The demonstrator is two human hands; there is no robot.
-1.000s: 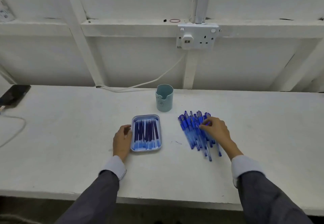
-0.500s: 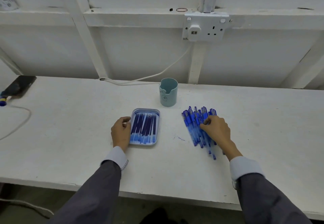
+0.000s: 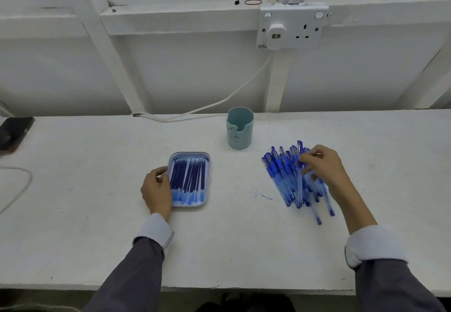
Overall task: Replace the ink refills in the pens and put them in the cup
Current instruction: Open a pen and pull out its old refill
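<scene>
— How far along are we with the pens (image 3: 285, 180)?

— Right at the start, we judge. They lie in one heap on the surface (image 3: 73, 214). Our right hand (image 3: 322, 165) pinches a single pen (image 3: 299, 189) from it, and none looks opened.

— And the refills (image 3: 188, 177)?

— They are lined up in the tray (image 3: 190, 153), at 9 o'clock of the heap. Our left hand (image 3: 156, 189) grips its left rim.

— The cup (image 3: 240, 131)?

— It stands upright at 10 o'clock of the pens, with no pen sticking out. We reckon every swap and every drop-in is left to do.
</scene>
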